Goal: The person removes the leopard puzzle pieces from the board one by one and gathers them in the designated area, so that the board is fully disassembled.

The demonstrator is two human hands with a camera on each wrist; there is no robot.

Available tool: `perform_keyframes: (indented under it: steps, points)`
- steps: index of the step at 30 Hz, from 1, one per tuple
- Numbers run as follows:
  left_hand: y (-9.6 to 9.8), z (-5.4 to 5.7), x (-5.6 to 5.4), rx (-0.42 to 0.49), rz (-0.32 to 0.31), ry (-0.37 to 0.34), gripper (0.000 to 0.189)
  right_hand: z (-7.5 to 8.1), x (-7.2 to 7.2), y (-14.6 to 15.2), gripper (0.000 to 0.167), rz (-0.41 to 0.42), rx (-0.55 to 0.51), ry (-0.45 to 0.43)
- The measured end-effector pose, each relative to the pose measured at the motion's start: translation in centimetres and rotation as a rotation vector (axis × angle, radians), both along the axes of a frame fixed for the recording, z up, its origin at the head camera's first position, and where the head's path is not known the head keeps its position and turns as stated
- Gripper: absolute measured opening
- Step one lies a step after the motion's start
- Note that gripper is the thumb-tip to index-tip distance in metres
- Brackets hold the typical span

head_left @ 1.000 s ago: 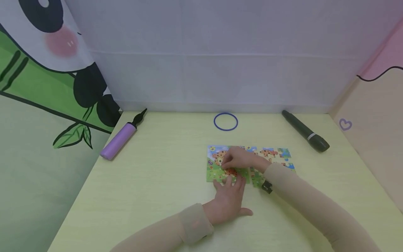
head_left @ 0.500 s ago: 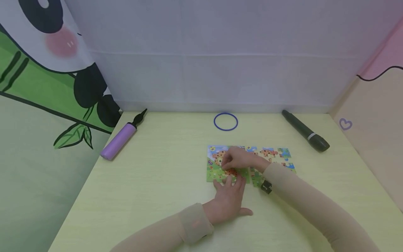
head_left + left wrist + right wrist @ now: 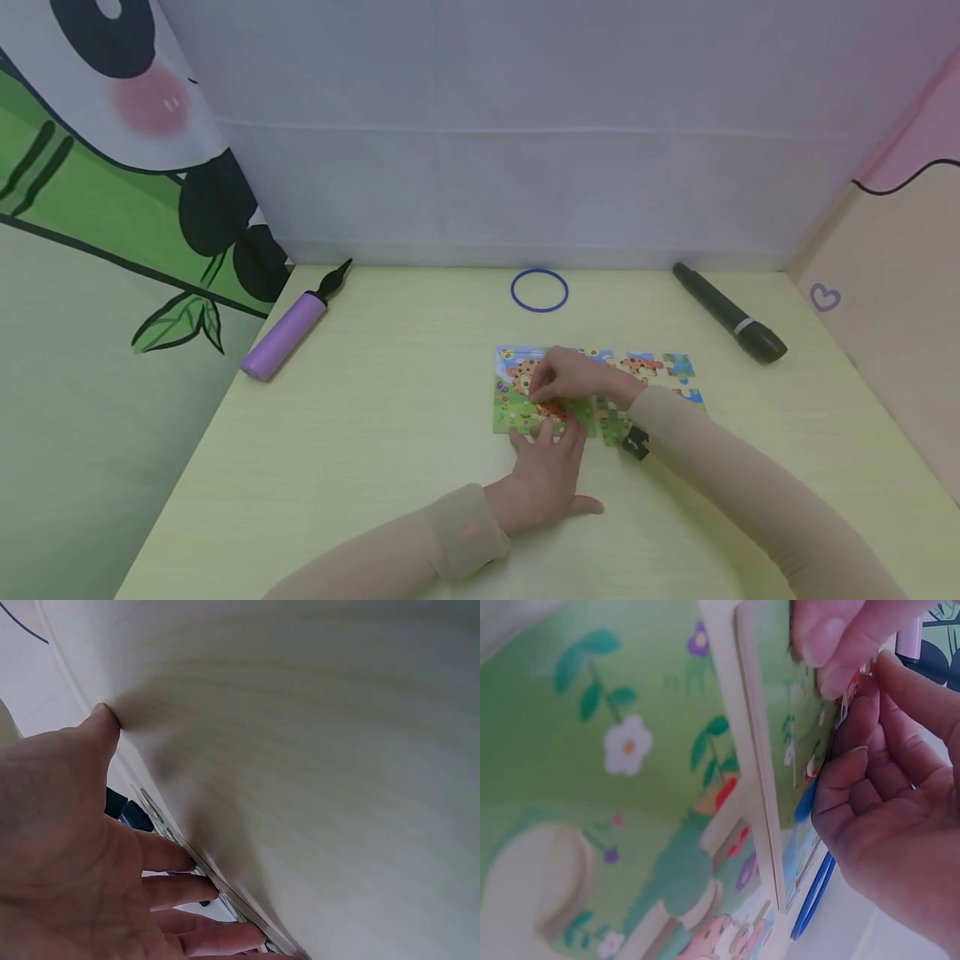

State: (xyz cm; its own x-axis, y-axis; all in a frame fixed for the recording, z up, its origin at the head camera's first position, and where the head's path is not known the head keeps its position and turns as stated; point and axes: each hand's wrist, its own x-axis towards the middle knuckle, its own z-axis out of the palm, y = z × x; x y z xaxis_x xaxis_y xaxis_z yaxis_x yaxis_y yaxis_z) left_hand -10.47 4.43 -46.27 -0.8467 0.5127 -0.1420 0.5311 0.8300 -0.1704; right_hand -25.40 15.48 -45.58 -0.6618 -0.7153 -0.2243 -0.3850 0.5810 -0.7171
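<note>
A jigsaw puzzle board [image 3: 506,414] with a cartoon spotted animal lies at mid-table. My left hand [image 3: 543,479] rests at its near edge, fingers spread and tips on the board; the left wrist view shows those fingers [image 3: 180,889] extended along the edge. Above the board's middle, my right hand [image 3: 566,373] has its fingers curled and pinches a small puzzle piece, mostly hidden by the fingertips. In the right wrist view the right hand [image 3: 892,780] touches the picture beside the left fingertips. A second puzzle section [image 3: 615,427] with gaps lies to the right, partly under my right forearm.
A purple hand pump [image 3: 285,335] lies at the table's left. Behind the puzzle is a blue ring [image 3: 539,309]. A dark microphone-shaped object [image 3: 727,312] lies at the right rear. Loose puzzle pieces [image 3: 678,365] lie right of the board. A pale wall [image 3: 480,183] closes the back.
</note>
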Motion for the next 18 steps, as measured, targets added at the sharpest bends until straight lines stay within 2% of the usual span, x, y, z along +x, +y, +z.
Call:
perform_keyframes:
  steps: [18]
  points:
    - [0.01, 0.28, 0.06, -0.010, 0.009, -0.032, 0.103, 0.60, -0.47, 0.25, 0.009, 0.083, -0.056, -0.050]
